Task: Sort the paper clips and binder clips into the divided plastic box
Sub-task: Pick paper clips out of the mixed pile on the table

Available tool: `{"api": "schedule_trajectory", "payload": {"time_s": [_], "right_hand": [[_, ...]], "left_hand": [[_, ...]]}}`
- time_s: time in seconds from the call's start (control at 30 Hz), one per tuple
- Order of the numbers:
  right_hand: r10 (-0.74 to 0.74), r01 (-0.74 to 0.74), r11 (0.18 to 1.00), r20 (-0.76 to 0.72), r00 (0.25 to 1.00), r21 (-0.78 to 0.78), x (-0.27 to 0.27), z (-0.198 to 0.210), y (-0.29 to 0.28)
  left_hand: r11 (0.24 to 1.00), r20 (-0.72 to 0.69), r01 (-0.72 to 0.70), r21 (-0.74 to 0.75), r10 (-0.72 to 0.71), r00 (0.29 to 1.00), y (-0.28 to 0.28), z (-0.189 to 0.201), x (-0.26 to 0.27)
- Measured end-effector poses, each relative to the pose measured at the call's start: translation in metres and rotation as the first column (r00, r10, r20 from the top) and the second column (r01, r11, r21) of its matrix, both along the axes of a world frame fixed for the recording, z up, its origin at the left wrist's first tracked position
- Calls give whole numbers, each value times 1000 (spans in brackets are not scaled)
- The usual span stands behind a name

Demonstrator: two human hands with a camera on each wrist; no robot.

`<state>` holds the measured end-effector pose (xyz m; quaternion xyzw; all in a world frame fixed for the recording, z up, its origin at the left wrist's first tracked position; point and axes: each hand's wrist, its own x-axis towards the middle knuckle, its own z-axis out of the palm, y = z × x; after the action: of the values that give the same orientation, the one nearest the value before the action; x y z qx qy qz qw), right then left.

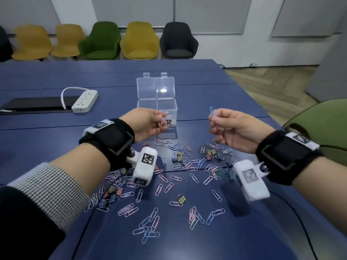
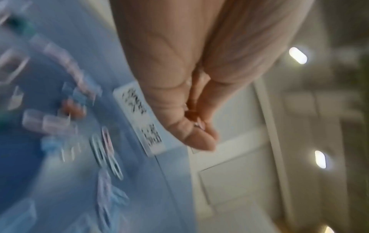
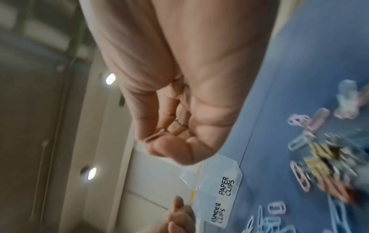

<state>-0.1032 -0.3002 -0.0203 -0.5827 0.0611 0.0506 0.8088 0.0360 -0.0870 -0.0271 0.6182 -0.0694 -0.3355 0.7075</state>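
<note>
Blue worktop (image 1: 216,94), chairs (image 1: 140,42) along the far wall; both hands raised over scattered clips.
Left hand (image 1: 148,122) pinches a pale paper clip (image 1: 160,123) in curled fingertips, right in front of the clear divided box (image 1: 157,111). Right hand (image 1: 232,128) pinches a light-blue paper clip (image 1: 212,112) between thumb and forefinger, held upright, just right of the box. Box stands mid-worktop, lid (image 1: 155,88) open and tilted back; front labels read "PAPER CLIPS" on its right half and a blurred "...CLIPS" on its left in the right wrist view. Loose paper clips (image 1: 169,186) lie spread across the near worktop, with small bunches of coloured binder clips (image 1: 178,157) among them. White power strip (image 1: 85,101) sits far left beside a dark flat pad (image 1: 37,104). Left wrist view badly blurred.
</note>
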Motion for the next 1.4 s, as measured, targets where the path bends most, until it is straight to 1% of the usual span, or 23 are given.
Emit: {"api": "schedule_trajectory", "payload": {"time_s": [0.07,0.13,0.2,0.23,0.27,0.3,0.33,0.37,0.4,0.43,0.53,0.6,0.77,0.87,0.97,1.03,1.07,1.1,1.13,1.17,1.2,1.27,1.4], "right_hand": [[-1,2,986,-6,1000,165,-10,-1,-2],[2,10,971,-49,999,238,-16,-1,0],[-7,32,985,-145,989,170,-18,-2,3],[-14,29,997,-196,980,75,-18,-4,4],[-16,7,999,-235,972,-38,-19,-4,5],[-5,-32,990,-264,965,-135,-19,-5,5],[15,-74,978,-290,957,-195,-21,-4,5],[31,-103,971,-313,949,-217,-22,-3,3],[35,-112,970,-332,943,-217,-24,-3,2],[24,-102,973,-351,936,-206,-24,-2,0],[-64,-3,987,-413,909,-158,-27,-7,-4],[-148,102,987,-430,891,-127,-29,-12,-6],[-356,345,933,-426,832,-107,-29,-23,-17],[-316,287,949,-444,838,-135,-29,-26,-27],[-324,203,931,-428,844,-304,-29,-28,-38],[-355,114,842,-383,853,-528,-27,-26,-44],[-355,32,736,-345,869,-676,-27,-24,-44],[-339,-68,570,-310,888,-819,-27,-22,-45],[-304,-164,372,-287,908,-914,-27,-20,-45],[-262,-241,199,-288,921,-950,-27,-19,-42],[-225,-297,89,-310,924,-951,-27,-19,-40],[-176,-357,-6,-350,920,-934,-26,-22,-35],[-117,-356,-56,-348,930,-933,-22,-29,-26]], "left_hand": [[987,-197,-66,-145,37,980,-1,0,-6],[994,-240,-34,-100,9,971,-5,-2,-18],[994,-103,72,77,-64,993,-15,-7,-33],[967,49,129,220,-143,989,-20,-10,-42],[903,235,153,402,-264,935,-25,-12,-50],[801,397,138,582,-428,812,-29,-14,-59],[696,483,104,711,-590,647,-33,-16,-67],[609,496,71,790,-703,509,-37,-18,-74],[555,484,56,830,-766,424,-40,-19,-82],[534,478,52,844,-792,380,-43,-20,-88],[541,507,15,841,-796,332,-58,-23,-99],[503,491,-47,863,-814,310,-70,-27,-103],[389,403,-111,914,-849,342,-90,-32,-108],[328,340,-93,940,-878,338,-95,-30,-103],[317,322,-75,945,-868,379,-92,-32,-94],[316,320,-79,946,-858,401,-89,-33,-91],[318,321,-79,945,-852,414,-87,-33,-89],[324,326,-79,943,-847,419,-86,-34,-89],[322,326,-82,943,-848,417,-85,-33,-89],[316,322,-84,945,-854,409,-84,-33,-89],[305,312,-83,949,-861,403,-84,-32,-91],[274,281,-75,959,-879,384,-85,-30,-94],[163,193,-120,979,-928,319,-85,-25,-104]]}}
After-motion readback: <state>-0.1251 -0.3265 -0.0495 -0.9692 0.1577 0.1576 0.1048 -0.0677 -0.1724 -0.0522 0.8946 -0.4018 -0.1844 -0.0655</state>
